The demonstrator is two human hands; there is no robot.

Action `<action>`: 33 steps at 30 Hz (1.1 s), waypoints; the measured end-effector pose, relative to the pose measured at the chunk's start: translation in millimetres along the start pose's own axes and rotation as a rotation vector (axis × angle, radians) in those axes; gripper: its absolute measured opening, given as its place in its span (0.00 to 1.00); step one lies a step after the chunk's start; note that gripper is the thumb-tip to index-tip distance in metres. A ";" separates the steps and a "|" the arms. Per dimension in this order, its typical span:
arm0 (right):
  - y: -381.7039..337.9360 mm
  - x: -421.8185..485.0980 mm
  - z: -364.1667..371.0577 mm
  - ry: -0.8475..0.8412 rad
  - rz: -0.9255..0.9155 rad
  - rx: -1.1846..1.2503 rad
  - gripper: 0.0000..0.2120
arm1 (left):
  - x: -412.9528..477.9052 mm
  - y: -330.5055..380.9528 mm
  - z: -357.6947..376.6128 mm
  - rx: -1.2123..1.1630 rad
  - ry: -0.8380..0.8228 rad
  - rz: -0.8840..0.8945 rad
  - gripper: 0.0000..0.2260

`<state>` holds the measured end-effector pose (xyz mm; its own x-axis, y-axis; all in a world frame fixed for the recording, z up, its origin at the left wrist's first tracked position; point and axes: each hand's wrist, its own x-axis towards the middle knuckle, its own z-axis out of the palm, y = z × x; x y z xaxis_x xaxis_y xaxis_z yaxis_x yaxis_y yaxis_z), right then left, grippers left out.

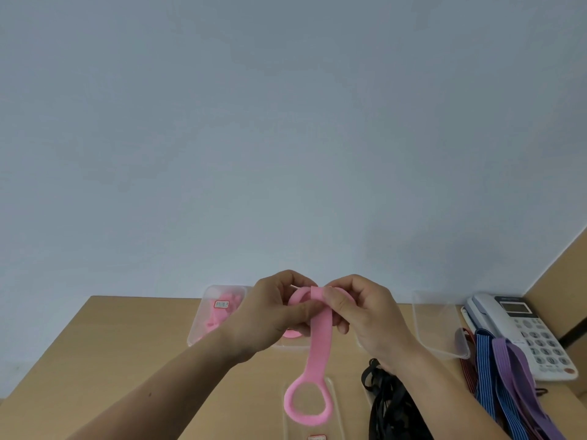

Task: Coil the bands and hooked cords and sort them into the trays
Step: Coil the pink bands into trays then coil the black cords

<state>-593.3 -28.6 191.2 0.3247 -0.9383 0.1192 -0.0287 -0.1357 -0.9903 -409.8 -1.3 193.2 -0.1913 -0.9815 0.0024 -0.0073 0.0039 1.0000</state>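
an office, it seems: a white corded desk telephone (524, 331) with keypad and small display sits well right of the grip of the right hand (365, 315), on a wood-tone desk (127, 360) meeting a plain pale wall (286, 138) just beyond the grip.

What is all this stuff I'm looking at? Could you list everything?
pink band: one, pink, held up between both hands, looped end hanging over the table
clear trays: about four, transparent, three along the far edge, one near
pink bands: number unclear, pink, in the far left tray
black cords: one tangle, black, near right on the table
striped bands: several, blue, purple and red, right of the cords
telephone: one, white, far right
table: one, tan wood
left hand: one, pinching the band's top
right hand: one, pinching it too
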 end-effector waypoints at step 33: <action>0.0 -8.2 -5.9 0.020 0.064 0.044 0.20 | 0.8 2.6 6.4 0.046 0.008 -0.024 0.19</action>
<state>-601.6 -22.8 190.6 0.3042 -0.9509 0.0564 -0.0067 -0.0613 -0.9981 -416.2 -0.9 195.8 -0.1823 -0.9830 -0.0217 -0.0567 -0.0115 0.9983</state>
